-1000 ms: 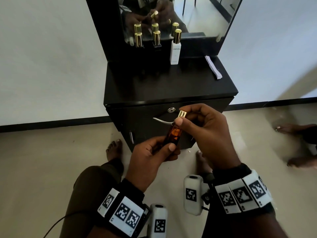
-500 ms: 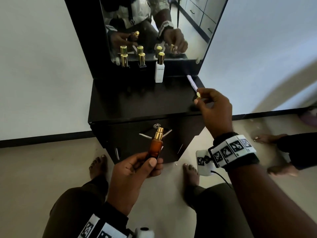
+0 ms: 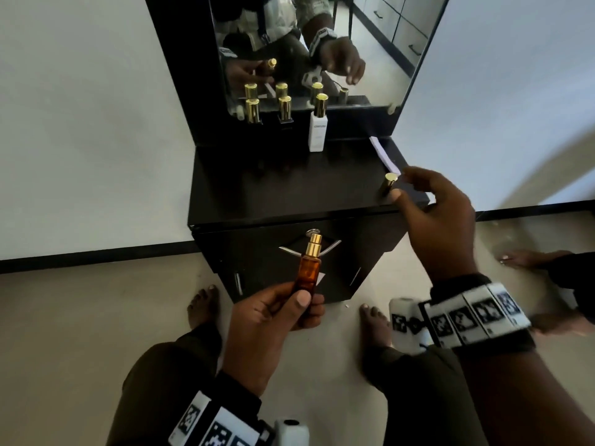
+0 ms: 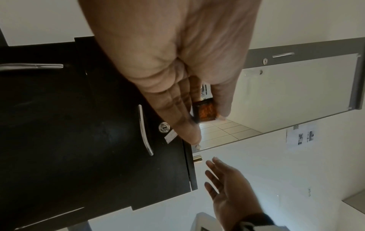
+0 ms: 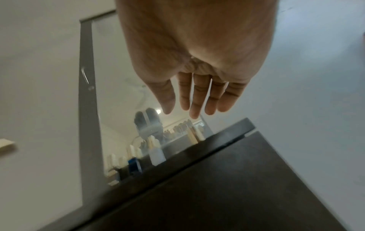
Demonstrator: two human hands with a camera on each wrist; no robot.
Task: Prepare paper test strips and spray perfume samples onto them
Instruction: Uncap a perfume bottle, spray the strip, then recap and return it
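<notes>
My left hand (image 3: 283, 313) grips an amber perfume bottle (image 3: 308, 270) upright in front of the black cabinet (image 3: 289, 194); its gold spray nozzle (image 3: 313, 245) is bare. In the left wrist view the amber bottle (image 4: 205, 111) sits between thumb and fingers. The bottle's gold cap (image 3: 389, 183) stands on the cabinet top near the right front corner. My right hand (image 3: 431, 214) hovers just beside the cap, fingers relaxed and holding nothing; the right wrist view shows its fingers (image 5: 197, 96) straight. White paper strips (image 3: 384, 156) lie along the top's right edge.
At the back of the cabinet top stand a white bottle (image 3: 318, 130) with a gold cap and two dark gold-capped bottles (image 3: 252, 111), all doubled in the mirror (image 3: 370, 59). Bare feet (image 3: 203, 300) stand on the beige floor; another person's feet (image 3: 531, 259) are at right.
My right hand pulled the gold cap off the amber bottle, carried it right and up to the cabinet top, set it down and let go. The left hand kept holding the bottle.
</notes>
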